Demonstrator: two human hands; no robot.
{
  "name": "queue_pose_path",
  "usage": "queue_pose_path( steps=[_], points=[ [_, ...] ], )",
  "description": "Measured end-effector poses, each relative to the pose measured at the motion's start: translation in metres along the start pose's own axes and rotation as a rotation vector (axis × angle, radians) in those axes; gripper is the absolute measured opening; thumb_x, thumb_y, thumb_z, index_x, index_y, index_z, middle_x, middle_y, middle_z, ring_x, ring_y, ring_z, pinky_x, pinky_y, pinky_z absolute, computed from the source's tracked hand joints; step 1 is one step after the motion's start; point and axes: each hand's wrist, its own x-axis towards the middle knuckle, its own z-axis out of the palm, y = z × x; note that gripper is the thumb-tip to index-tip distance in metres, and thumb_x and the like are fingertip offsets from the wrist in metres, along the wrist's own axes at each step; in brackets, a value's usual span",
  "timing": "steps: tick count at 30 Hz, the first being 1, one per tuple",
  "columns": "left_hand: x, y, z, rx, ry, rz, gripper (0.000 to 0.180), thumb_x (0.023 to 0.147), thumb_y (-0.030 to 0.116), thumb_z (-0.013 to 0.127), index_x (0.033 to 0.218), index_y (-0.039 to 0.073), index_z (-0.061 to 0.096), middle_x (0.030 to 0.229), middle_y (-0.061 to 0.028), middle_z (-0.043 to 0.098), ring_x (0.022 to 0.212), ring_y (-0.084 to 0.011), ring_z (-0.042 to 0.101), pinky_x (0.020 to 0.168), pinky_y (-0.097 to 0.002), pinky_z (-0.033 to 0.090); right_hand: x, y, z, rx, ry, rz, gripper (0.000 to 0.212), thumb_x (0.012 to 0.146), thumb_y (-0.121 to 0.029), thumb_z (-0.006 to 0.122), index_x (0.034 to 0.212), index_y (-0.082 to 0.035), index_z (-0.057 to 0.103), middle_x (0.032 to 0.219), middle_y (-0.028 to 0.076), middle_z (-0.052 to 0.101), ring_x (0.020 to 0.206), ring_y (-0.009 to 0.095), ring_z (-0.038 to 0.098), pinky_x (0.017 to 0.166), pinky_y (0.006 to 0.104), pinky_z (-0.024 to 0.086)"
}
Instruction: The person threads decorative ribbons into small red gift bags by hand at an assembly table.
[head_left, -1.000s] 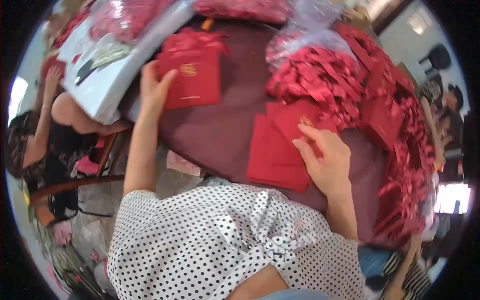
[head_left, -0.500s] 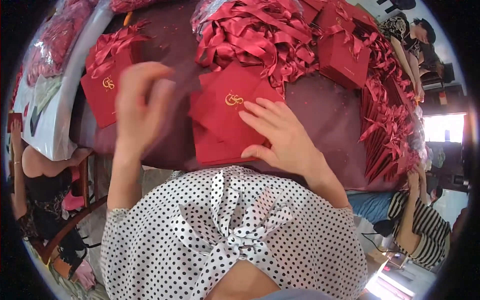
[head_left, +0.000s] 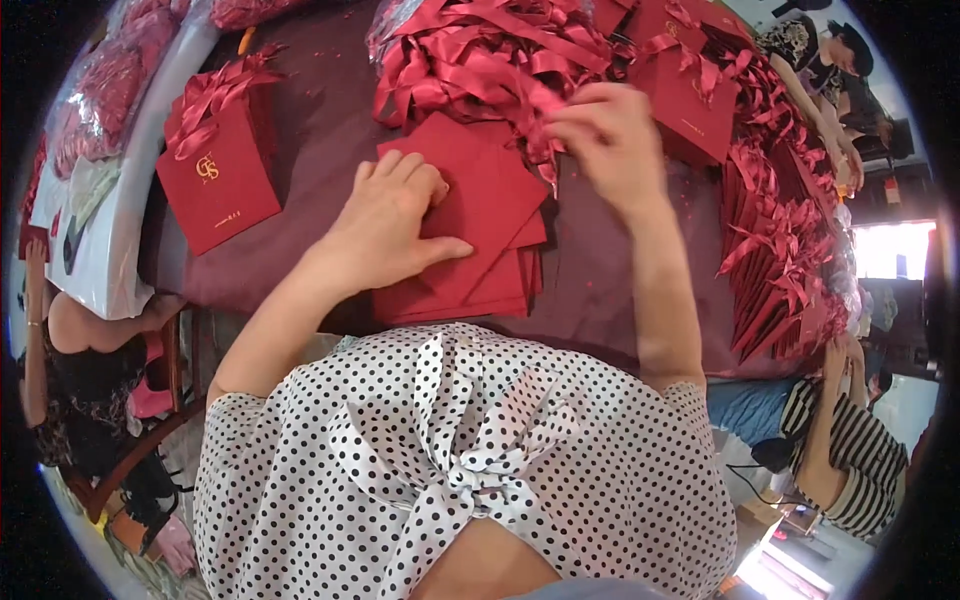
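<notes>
In front of me lies a loose, uneven stack of flat red paper bags (head_left: 480, 290). The top red paper bag (head_left: 470, 185) lies tilted, plain face up. My left hand (head_left: 390, 225) grips it at the left side, fingers curled and thumb stretched over its face. My right hand (head_left: 612, 145), slightly blurred, is raised beyond the stack's right side. Its thumb and fingers pinch a red satin ribbon (head_left: 540, 112) at the near edge of a large ribbon pile (head_left: 490, 60). How far the ribbon reaches into the fingers is partly hidden.
Left stands a bundle of red bags with ribbons (head_left: 220, 195). Further ribboned bags stand at the right (head_left: 690, 110), with a long row (head_left: 780, 260) along the dark red tablecloth (head_left: 330, 130). Plastic-wrapped bundles (head_left: 105, 95) lie far left. Other people sit at both sides.
My left hand has come down onto the stack. My right hand has left the bags and moved up and right to the ribbons. The top bag now shows a plain face and sits differently.
</notes>
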Motion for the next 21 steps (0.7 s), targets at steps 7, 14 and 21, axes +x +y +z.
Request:
queue_pose_path(
  steps=[7,14,21],
  points=[
    [0.007,-0.037,-0.028,-0.160,0.254,-0.025,0.022,0.083,0.025,0.066,0.086,0.004,0.061,0.085,-0.0125,0.058,0.085,-0.0313,0.053,0.075,-0.0399,0.042,-0.053,0.019,-0.153,0.671,0.610,0.404,0.013,0.096,-0.009,0.048,0.104,0.002,0.048,0.096,0.015,0.063,0.093,0.032,0.062,0.088,0.0449,0.050],
    [0.039,-0.048,-0.005,-0.148,0.070,-0.180,0.021,0.084,0.025,0.065,0.087,0.005,0.062,0.082,-0.0094,0.062,0.081,-0.0246,0.059,0.072,-0.0355,0.044,-0.033,-0.068,-0.073,0.365,0.284,0.694,0.009,0.087,-0.004,0.060,0.095,-0.002,0.060,0.080,0.004,0.060,0.067,0.009,0.055,0.062,0.0227,0.046],
    [0.041,-0.025,-0.019,-0.904,-0.132,-0.166,0.011,0.085,0.011,0.065,0.089,0.001,0.062,0.079,0.0024,0.058,0.076,-0.0057,0.052,0.070,-0.0219,0.043,-0.032,-0.079,0.005,0.599,-0.211,0.615,0.010,0.091,-0.007,0.059,0.098,-0.001,0.058,0.085,0.001,0.062,0.073,0.004,0.055,0.062,0.0173,0.043]
  ],
)
